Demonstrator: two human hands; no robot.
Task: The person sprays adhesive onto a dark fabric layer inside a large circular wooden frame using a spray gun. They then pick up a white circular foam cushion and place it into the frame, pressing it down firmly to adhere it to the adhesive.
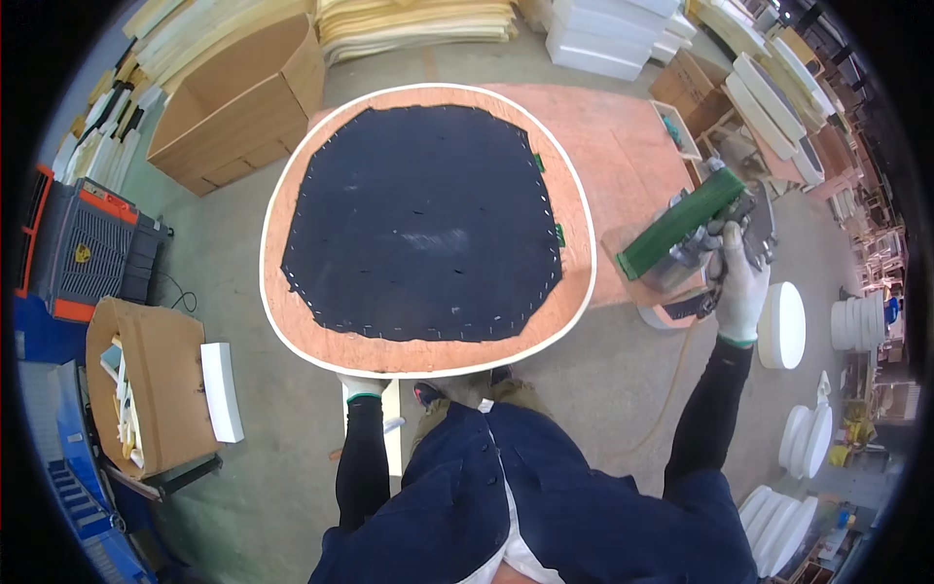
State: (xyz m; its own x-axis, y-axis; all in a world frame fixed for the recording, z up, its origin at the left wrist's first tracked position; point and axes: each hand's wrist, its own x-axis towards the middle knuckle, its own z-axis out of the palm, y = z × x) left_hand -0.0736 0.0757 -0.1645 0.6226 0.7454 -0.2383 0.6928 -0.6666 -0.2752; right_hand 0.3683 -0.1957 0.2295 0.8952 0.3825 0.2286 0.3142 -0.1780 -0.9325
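Note:
A rounded wooden panel [418, 358] with a pale rim lies in front of me, across the left part of a work table. Black fabric [418, 195] covers most of its face, with staples along the fabric's edge. At the panel's near edge, my gloved left hand [364, 385] reaches underneath, its fingers hidden. To the right of the panel, my gloved right hand [743, 292] is closed around an air staple gun [676, 265]. A long green strip [681, 224] lies along the tool, and two small green bits show at the fabric's right edge.
The wooden table [618, 136] extends right behind the panel. An air hose [671, 404] hangs below my right hand. Cardboard boxes [156, 389] and a dark machine [97, 248] stand at left. White foam pieces [783, 326] lie at right, and foam sheets [413, 29] are stacked behind.

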